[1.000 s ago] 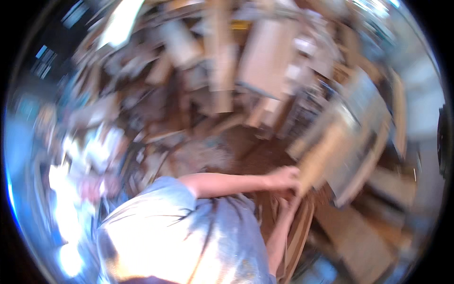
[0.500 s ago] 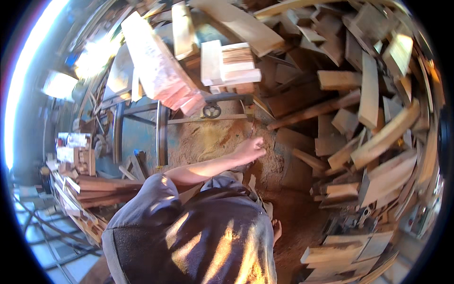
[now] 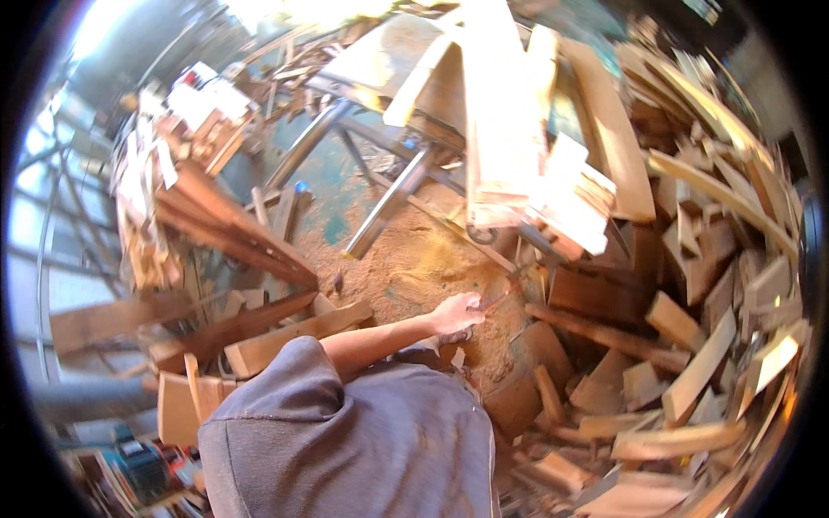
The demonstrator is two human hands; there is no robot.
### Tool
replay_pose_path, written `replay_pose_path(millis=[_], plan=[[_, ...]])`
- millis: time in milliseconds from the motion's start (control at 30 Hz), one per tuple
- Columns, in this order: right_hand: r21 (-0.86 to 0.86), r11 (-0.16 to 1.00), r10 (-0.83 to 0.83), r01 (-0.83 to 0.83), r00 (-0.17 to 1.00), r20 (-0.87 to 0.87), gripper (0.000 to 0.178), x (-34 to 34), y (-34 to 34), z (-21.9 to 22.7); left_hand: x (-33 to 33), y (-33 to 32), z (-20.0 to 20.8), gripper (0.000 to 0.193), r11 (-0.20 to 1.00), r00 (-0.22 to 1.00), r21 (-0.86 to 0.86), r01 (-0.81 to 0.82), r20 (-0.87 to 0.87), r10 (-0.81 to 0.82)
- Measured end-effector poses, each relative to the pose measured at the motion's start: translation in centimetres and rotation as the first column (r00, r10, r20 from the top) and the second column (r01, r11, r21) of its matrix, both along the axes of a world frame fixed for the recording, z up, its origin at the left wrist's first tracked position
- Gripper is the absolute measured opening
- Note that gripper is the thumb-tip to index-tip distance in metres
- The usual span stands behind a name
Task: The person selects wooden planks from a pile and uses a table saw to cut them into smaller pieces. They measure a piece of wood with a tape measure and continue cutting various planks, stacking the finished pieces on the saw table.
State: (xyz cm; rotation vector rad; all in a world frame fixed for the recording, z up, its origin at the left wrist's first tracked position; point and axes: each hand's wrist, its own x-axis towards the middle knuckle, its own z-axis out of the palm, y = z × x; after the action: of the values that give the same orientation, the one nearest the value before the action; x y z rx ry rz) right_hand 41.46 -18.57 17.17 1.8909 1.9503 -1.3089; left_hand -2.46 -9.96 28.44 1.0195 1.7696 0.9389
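My left hand (image 3: 456,313) reaches out from the dark grey sleeve over the sawdust-covered floor (image 3: 423,263). Its fingers are curled, and whatever may be in them is too small and blurred to make out. A thin reddish strip (image 3: 498,301) shows just beyond the fingertips; whether they touch it cannot be told. Past the hand stands a metal-framed stand (image 3: 389,203) with long pale boards on it, among them a wide sunlit plank (image 3: 496,112) and a stack of short blocks (image 3: 574,194). My right hand is not in view.
Wood offcuts (image 3: 699,371) lie heaped along the right side. On the left, reddish-brown boards (image 3: 229,224) and a pale beam (image 3: 298,337) rest near my shoulder. A teal power tool or case (image 3: 138,466) sits at the lower left.
My view has turned, so the stand and its boards now lie further right. The left arm remains stretched out over the sawdust. A bit of a hand at my right side has gone from view.
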Motion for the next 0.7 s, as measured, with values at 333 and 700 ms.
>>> replay_pose_path(millis=[333, 700], plan=[[-0.028, 0.991, 0.132, -0.134, 0.989, -0.073, 0.019, -1.7, 8.9, 0.7, 2.6, -7.8, 1.7, 0.065, 0.915, 0.924, -0.165, -0.369, 0.041, 0.380], [-0.035, 0.944, 0.323, -0.327, 0.943, -0.077, 0.019, -5.7, 12.9, 1.2, 0.7, -17.4, 0.9, 0.049, 0.631, 0.630, -0.046, -0.774, 0.030, 0.776]])
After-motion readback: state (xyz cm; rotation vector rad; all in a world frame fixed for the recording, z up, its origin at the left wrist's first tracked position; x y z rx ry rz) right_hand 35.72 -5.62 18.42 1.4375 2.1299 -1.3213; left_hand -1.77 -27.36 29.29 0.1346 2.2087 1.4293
